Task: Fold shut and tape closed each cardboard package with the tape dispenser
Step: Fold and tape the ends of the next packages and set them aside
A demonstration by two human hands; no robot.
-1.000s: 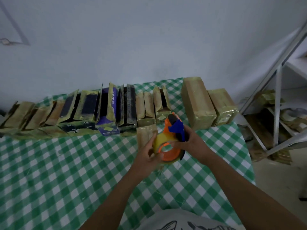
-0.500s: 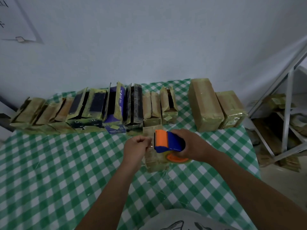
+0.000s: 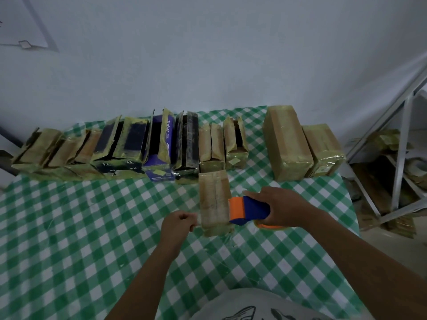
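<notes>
Fingers of your right hand (image 3: 280, 207) curl round the tape dispenser (image 3: 250, 210), its orange end touching the cardboard package (image 3: 213, 202); left hand (image 3: 179, 224) pinches a clear tape strip (image 3: 197, 220) at the package's left edge. Package lies mid-worktop (image 3: 69, 227), just before the row of boxes (image 3: 138, 146); open checked cloth left and near you.

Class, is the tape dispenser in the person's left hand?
No, the right hand grips the tape dispenser; the left hand pinches tape.
</notes>
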